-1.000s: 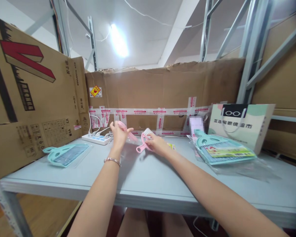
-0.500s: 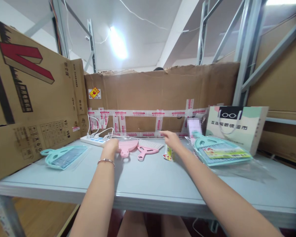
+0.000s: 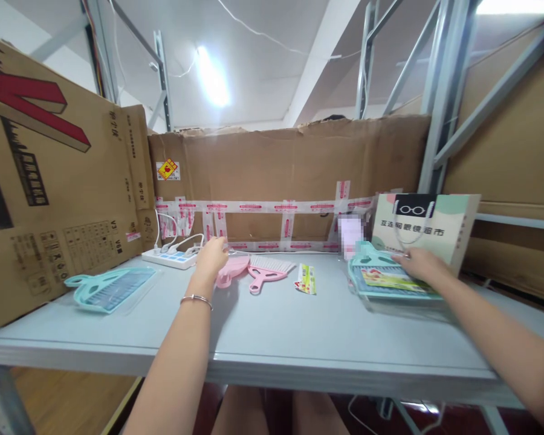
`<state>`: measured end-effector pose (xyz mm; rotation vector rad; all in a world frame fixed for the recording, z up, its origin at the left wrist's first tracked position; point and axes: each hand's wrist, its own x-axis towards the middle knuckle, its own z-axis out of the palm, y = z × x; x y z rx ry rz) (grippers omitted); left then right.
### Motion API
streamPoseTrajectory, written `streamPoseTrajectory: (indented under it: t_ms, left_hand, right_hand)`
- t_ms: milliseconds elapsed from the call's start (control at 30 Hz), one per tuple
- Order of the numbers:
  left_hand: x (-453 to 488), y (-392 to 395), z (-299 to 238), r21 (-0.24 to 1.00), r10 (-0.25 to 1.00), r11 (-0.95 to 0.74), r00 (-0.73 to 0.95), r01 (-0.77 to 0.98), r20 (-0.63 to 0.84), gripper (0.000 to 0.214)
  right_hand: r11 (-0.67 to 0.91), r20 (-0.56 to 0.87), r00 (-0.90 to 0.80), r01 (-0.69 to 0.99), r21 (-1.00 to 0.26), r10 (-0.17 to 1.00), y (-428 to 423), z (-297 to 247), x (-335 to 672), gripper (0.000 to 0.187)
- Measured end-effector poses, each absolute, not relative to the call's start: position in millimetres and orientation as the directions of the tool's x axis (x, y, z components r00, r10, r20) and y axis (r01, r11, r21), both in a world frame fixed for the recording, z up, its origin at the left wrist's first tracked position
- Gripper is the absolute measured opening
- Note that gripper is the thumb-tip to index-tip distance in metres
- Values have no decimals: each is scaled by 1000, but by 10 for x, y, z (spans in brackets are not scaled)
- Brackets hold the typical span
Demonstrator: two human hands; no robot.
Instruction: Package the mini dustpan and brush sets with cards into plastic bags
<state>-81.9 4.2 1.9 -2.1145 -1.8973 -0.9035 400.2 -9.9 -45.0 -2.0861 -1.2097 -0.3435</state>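
Observation:
My left hand [image 3: 212,257] is at the left edge of a pink dustpan [image 3: 233,269], fingers curled together. Something clear shows by its fingertips, too faint to make out. A pink brush [image 3: 267,273] with pale bristles lies beside the dustpan. A small green and yellow packet [image 3: 306,280] rests to the brush's right. My right hand [image 3: 419,266] has closed on the upper right side of a turquoise dustpan and brush set [image 3: 362,272] in clear plastic, its fingers over the printed label [image 3: 385,279]. Part of the set is hidden under this hand.
Another turquoise dustpan and brush set [image 3: 113,288] lies on the left of the grey table [image 3: 276,326]. Behind are a white power strip [image 3: 170,258] with plugs and a cardboard panel [image 3: 263,163]. A printed bag [image 3: 453,232] stands right, and a large carton [image 3: 63,181] left.
My right hand has moved right, from above the small packet to the turquoise set. My left hand has risen slightly at the pink dustpan. The view has shifted a little to the right.

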Motion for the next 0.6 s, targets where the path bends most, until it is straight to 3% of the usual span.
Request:
streamPoseTrajectory:
  t_ms: [133, 233, 300, 400, 500, 600]
  left_hand:
    - [-760, 18, 65, 347, 790, -298, 26, 889, 612, 24]
    - [-612, -41, 105, 501, 728, -484, 12, 718, 686, 18]
    - [-458, -109, 112, 676, 769, -571, 14, 465, 640, 19]
    - [-237, -220, 78, 919, 897, -394, 219, 10, 383, 48]
    - [-142, -259, 18, 947, 879, -283, 354, -150, 319, 64]
    - [-165, -198, -24, 922, 897, -358, 219, -149, 384, 43]
  right_hand:
    - [-406, 469, 566, 821, -402, 679, -226, -289, 3768, 19]
    - [-361, 499, 549, 829, -426, 671, -331, -26, 3524, 21]
    - [-259, 551, 497, 853, -454, 670, -357, 167, 3270, 20]
    - [9, 627, 343, 873, -488, 699, -288, 357, 2718, 13]
    - [208, 649, 214, 835, -510, 730, -123, 348, 2100, 12]
    - [355, 657, 150, 742, -569, 739, 25, 198, 1655, 13]
